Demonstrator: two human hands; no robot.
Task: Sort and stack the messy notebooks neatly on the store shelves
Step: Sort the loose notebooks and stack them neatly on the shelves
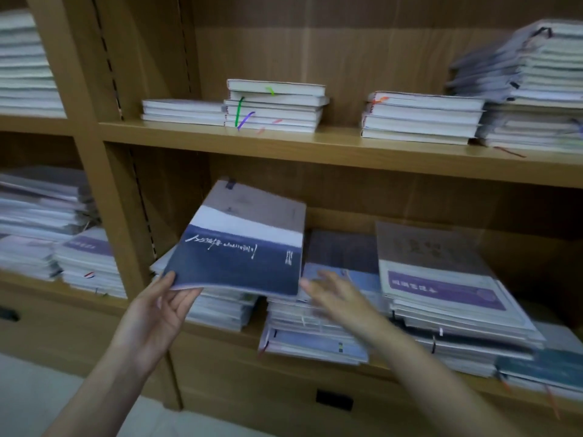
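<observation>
A blue, white and grey notebook (243,244) is held tilted above the lower shelf. My left hand (164,305) grips its near left corner, thumb on the cover and fingers beneath. My right hand (334,294) is blurred, fingers spread, just off the notebook's near right corner and over a slanted middle pile (315,335). Whether it touches that pile is unclear. Under the held notebook lies a low pile (220,310). To the right stands a crooked stack topped by a purple-banded notebook (441,285).
The upper shelf board (315,146) carries several neat white stacks (274,105) and a tall leaning heap at the right (530,83). A wooden upright (104,171) divides off the left bay, which holds more piles (56,231). Drawers sit below.
</observation>
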